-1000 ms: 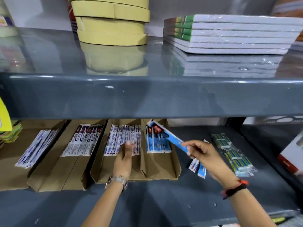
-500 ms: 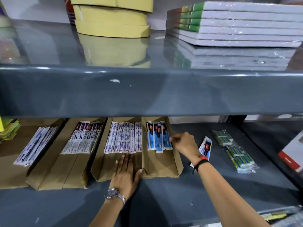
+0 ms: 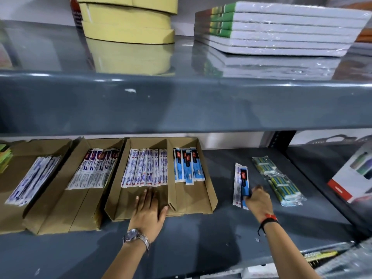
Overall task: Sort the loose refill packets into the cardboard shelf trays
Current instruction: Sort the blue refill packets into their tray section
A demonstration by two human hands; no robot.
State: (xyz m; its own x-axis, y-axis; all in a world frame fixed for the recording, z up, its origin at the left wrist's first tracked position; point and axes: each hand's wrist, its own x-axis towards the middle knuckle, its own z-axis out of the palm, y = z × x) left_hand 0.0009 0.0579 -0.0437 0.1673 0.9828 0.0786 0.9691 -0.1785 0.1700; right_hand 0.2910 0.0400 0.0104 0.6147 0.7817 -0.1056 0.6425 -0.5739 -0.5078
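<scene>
My left hand [image 3: 149, 211] lies flat, fingers spread, palm down on the bare front floor of the brown cardboard shelf tray [image 3: 211, 200] with two compartments; it grips nothing. In that tray's left compartment sits a row of white refill packets with blue and red print [image 3: 146, 168], just beyond my fingertips. The right compartment holds blue refill packets with black and red headers [image 3: 188, 167], lying side by side against the back half of the tray.

My right hand [image 3: 258, 202] is out on the grey metal shelf [image 3: 221, 234], well right of the tray, fingers curled down onto the near end of the loose refill packets [image 3: 240, 182]: a blue one with a black centre on top, a white one beside it. Whether the fingers have closed around the packets or only press on them, I cannot tell.

Just right of these lies a clear-wrapped bundle of green and yellow items [image 3: 279, 182], flat on the shelf. To the left stand two further brown cardboard trays: one with white and dark-red packets [image 3: 94, 170], one with white and blue packets [image 3: 33, 180].

On the upper shelf rest stacked yellow tape rolls [image 3: 128, 23] and a shrink-wrapped stack of white notebooks with green spines [image 3: 281, 29].
</scene>
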